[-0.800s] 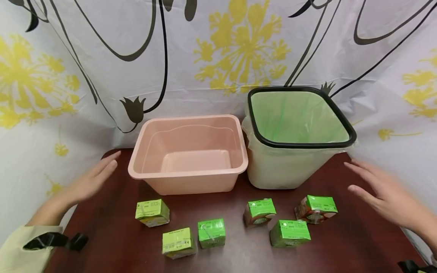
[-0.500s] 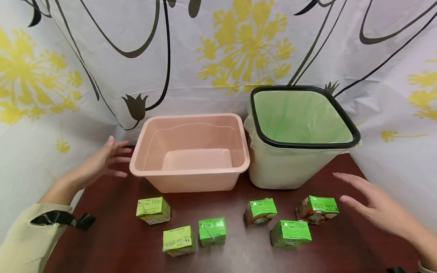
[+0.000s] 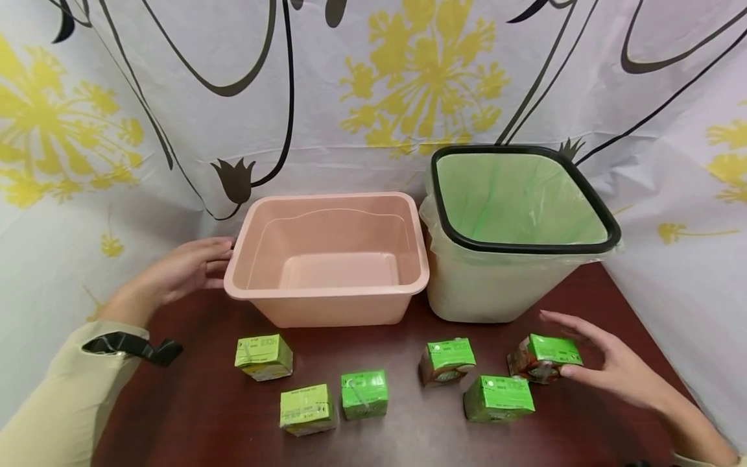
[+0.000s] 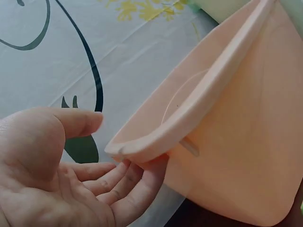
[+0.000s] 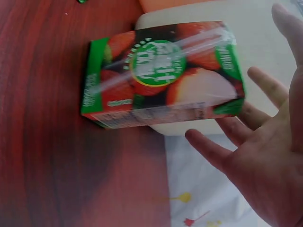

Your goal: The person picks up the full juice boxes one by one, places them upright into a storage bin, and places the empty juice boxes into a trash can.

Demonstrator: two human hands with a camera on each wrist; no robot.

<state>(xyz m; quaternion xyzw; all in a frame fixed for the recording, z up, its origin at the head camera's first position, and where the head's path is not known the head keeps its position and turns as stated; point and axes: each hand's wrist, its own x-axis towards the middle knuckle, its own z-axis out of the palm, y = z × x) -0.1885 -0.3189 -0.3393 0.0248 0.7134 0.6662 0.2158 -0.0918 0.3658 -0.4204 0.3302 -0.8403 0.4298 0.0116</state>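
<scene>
Beside the pink plastic basin [image 3: 327,310], at its left edge, is my left hand [image 3: 183,269]. In the left wrist view, the fingertips [image 4: 154,172] reach under the basin's rim and appear to touch it; the thumb stands apart from the rim. My right hand [image 3: 618,370] is spread at the right side of a juice box [image 3: 554,350] with a green top. The right wrist view shows this juice box [image 5: 161,71] with red fruit printed on it and a straw along its side. The fingers and thumb are extended around its end without gripping; whether they touch it I cannot tell.
A bin [image 3: 475,292] with a black rim and a thin liner stands right of the basin. Several more small drink cartons stand on the dark red table [image 3: 408,447], among them a yellow-green carton [image 3: 306,405] and a green carton [image 3: 498,395]. A patterned cloth [image 3: 362,84] hangs behind.
My left hand has moved right to the basin's left rim, its fingers turning under it. My right hand has come left and down to the rightmost juice box. The view has shifted slightly.
</scene>
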